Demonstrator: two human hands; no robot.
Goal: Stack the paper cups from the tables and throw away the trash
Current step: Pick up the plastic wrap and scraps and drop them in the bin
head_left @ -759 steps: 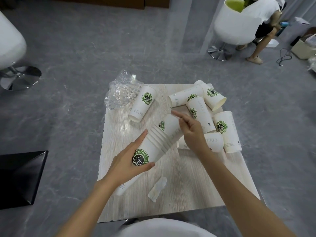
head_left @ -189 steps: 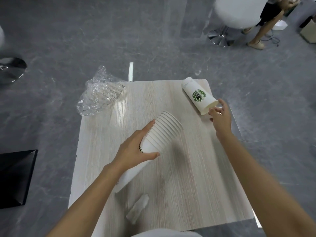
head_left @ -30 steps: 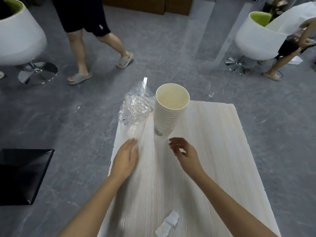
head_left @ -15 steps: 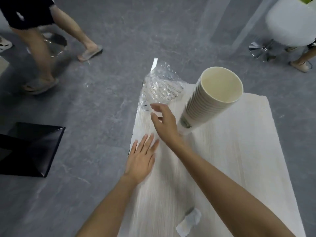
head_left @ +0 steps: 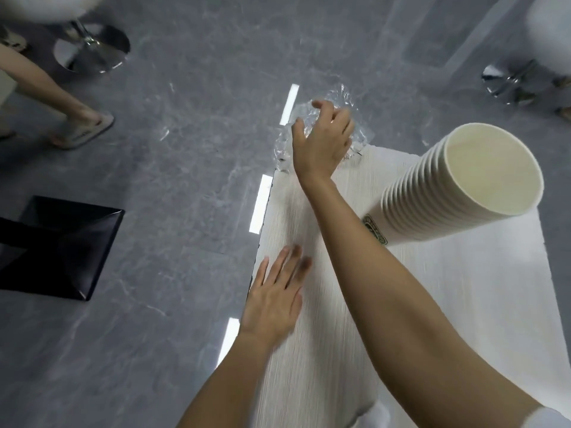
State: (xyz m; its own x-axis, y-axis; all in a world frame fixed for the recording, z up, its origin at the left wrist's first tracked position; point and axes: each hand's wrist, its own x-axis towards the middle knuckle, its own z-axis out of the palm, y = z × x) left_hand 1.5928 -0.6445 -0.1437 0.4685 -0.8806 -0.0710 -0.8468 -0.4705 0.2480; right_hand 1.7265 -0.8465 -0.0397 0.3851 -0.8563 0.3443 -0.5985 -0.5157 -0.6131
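Observation:
A tall stack of white paper cups (head_left: 457, 193) stands upright on the light wooden table (head_left: 448, 304), its open mouth toward me. At the table's far left corner lies a crumpled clear plastic bag (head_left: 360, 134). My right hand (head_left: 323, 140) reaches across onto the bag, and its fingers curl over the plastic. My left hand (head_left: 275, 298) lies flat with straight fingers on the table near the left edge.
A black square bin (head_left: 58, 245) stands on the grey floor to the left of the table. A person's leg and sandal (head_left: 77, 131) are at the upper left beside a chrome chair base (head_left: 92, 52). Another chair base (head_left: 509, 78) is at the upper right.
My right hand has moved forward from beside the cup stack onto the plastic bag and closed its fingers over it. My left hand stays flat on the table. The view has tilted left.

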